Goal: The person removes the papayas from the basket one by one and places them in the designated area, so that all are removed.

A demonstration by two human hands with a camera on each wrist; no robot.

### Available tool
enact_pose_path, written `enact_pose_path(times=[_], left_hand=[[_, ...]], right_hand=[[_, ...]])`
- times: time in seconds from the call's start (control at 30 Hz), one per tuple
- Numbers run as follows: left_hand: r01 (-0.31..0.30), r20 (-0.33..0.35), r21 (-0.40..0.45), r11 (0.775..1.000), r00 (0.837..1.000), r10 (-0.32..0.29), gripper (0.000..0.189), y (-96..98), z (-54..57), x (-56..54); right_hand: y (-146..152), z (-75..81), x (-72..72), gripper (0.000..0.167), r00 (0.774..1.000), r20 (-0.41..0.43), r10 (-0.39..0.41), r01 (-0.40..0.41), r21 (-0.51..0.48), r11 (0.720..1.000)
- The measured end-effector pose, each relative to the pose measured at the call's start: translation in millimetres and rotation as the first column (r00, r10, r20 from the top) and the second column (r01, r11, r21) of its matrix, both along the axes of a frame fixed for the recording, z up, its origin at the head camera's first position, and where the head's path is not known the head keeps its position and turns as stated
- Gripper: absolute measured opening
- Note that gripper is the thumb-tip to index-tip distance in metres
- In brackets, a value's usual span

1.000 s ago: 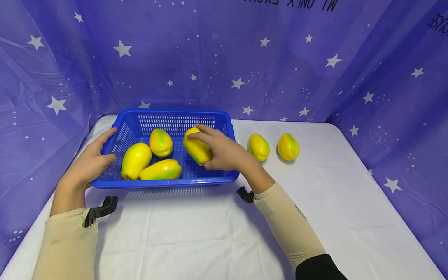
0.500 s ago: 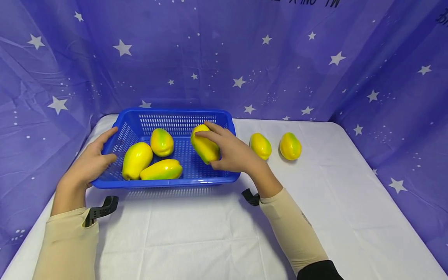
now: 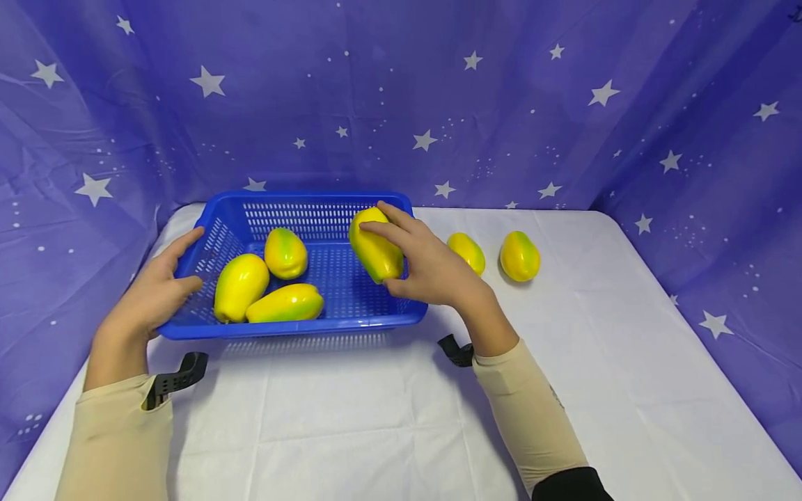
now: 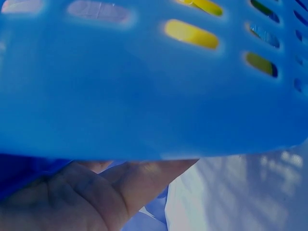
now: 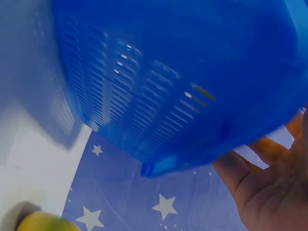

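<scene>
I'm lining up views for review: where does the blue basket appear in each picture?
Head: left of centre, the blue basket shows nearly whole, with the left hand at its left end.
Left wrist: its slotted wall fills the upper part, cut off by the frame.
Right wrist: its slotted underside or wall fills the upper centre and right.
Shared landmark: the starry curtain, just a sliver at the bottom in left wrist.
</scene>
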State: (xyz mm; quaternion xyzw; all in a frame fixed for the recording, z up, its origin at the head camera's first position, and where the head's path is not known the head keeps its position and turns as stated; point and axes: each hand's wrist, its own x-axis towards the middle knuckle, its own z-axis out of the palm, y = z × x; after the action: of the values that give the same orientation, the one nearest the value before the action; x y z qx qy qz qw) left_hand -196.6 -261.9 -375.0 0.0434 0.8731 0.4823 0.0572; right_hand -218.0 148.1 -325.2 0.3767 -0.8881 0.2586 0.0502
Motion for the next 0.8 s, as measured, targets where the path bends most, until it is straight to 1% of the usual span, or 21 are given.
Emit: enact_pose_path(times=[0.13,0.27,0.43,0.53,0.67,0.8], left_hand=[[0.003,0.002,0.005,1.000,1.000,-0.003,0.085,-0.6,-0.9,-0.6],[0.011,-0.010,0.008,1.000,1.000,-0.011,0.084,-1.4,-3.0,-2.0],[0.019,-0.009,0.013,1.000,1.000,-0.019,0.083,-3.0,-4.6,-3.0],[0.013,0.001,0.015,1.000,1.000,-0.013,0.083,-3.5,-4.4,-2.6],[0.010,0.004,0.007,1.000,1.000,-0.010,0.082,-2.8,-3.6,-2.2],[0.013,0.004,0.003,1.000,1.000,-0.013,0.082,-1.5,-2.7,-2.6]], right_hand=[[7,5.0,0.3,0.081,1.000,-0.024,-0.009,0.008,-0.024,1.000],[14,9.0,-0.5,0.082,0.999,-0.053,-0.014,0.011,-0.048,0.999],[23,14.2,-0.2,0.082,0.999,-0.047,-0.018,0.014,-0.097,0.995],[28,17.2,-0.2,0.081,0.999,-0.044,-0.022,0.016,-0.130,0.991],[38,21.7,0.5,0.082,0.997,-0.047,-0.064,0.056,-0.155,0.986],[51,26.9,1.7,0.082,0.995,-0.026,-0.101,0.094,-0.202,0.975]])
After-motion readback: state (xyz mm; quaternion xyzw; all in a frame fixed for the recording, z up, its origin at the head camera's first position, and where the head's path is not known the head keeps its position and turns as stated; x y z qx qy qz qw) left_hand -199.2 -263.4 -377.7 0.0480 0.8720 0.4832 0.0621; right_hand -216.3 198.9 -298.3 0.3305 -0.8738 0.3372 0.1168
